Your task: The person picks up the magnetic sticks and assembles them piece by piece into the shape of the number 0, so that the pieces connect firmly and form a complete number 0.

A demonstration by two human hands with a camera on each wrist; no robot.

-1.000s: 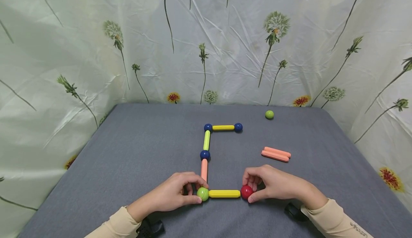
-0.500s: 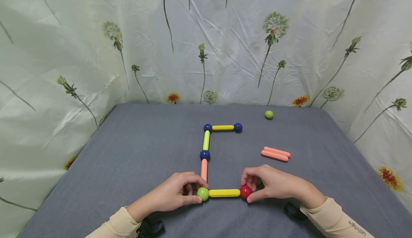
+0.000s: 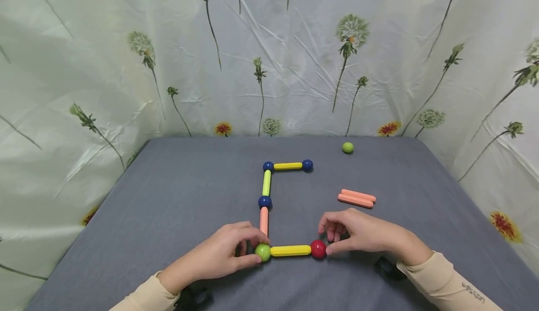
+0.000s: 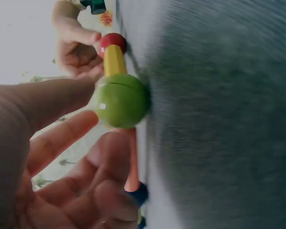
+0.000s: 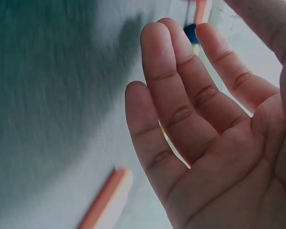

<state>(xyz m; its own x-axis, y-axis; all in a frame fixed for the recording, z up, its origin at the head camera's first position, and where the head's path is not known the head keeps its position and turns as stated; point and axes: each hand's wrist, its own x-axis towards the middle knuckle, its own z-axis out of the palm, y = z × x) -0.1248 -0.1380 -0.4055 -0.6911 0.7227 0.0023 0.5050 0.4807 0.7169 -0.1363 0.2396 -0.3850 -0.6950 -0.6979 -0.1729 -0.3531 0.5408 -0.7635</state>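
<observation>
My left hand point(image 3: 229, 250) pinches a green ball point(image 3: 263, 252) between thumb and index finger at the near corner of a chain of rods and balls. A yellow rod point(image 3: 290, 250) runs from it to a red ball point(image 3: 318, 249). Just right of that ball is my right hand point(image 3: 362, 231), fingers loosely bent around nothing; whether its thumb tip still touches the ball I cannot tell. From the green ball a salmon rod point(image 3: 264, 220) leads away to a blue ball point(image 3: 265, 202). In the right wrist view, the right fingers point(image 5: 157, 52) are spread and bare.
Beyond, a lime rod point(image 3: 267, 183), a blue ball point(image 3: 268, 166), a yellow rod point(image 3: 288, 166) and another blue ball point(image 3: 307, 165) continue the chain. Two loose salmon rods point(image 3: 356, 198) lie at right. A loose green ball point(image 3: 347, 148) sits near the table's point(image 3: 189, 184) back edge.
My right hand has let go of the red ball and drawn slightly to the right. The left hand keeps its pinch on the green ball. The head view has shifted a little.
</observation>
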